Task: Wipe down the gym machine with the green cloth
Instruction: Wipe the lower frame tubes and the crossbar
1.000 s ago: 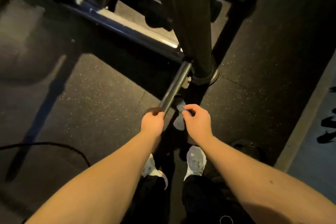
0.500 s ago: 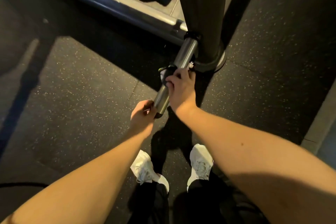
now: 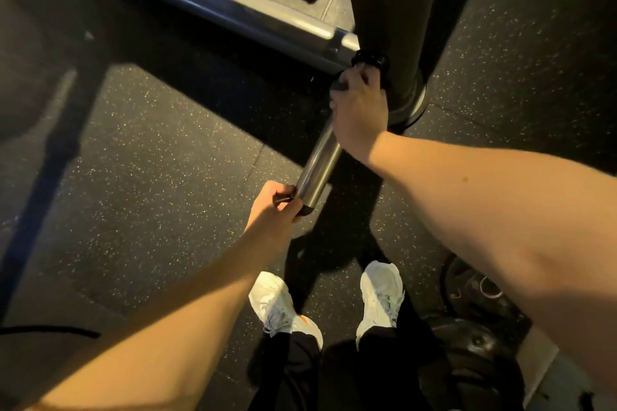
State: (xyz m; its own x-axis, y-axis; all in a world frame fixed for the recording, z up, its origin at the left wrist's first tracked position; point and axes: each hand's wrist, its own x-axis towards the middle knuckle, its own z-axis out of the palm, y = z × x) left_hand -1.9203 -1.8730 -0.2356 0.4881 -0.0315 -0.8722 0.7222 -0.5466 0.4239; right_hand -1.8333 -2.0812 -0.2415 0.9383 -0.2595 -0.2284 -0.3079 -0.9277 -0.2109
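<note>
My left hand [image 3: 275,207] grips the bar [image 3: 319,163] at its end to steady it while my right hand [image 3: 360,110] clamps the cloth [image 3: 338,86] round it

Two hands [image 3: 360,110] [image 3: 272,210], two shoes [image 3: 273,304] [image 3: 382,290] (white), one steel bar [image 3: 317,173], two plates [image 3: 467,300] [image 3: 480,354]

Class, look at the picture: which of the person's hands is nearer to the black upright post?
Right. The right hand grips the steel bar beside the black upright post; the left hand holds the bar's free end, farther away.
</note>
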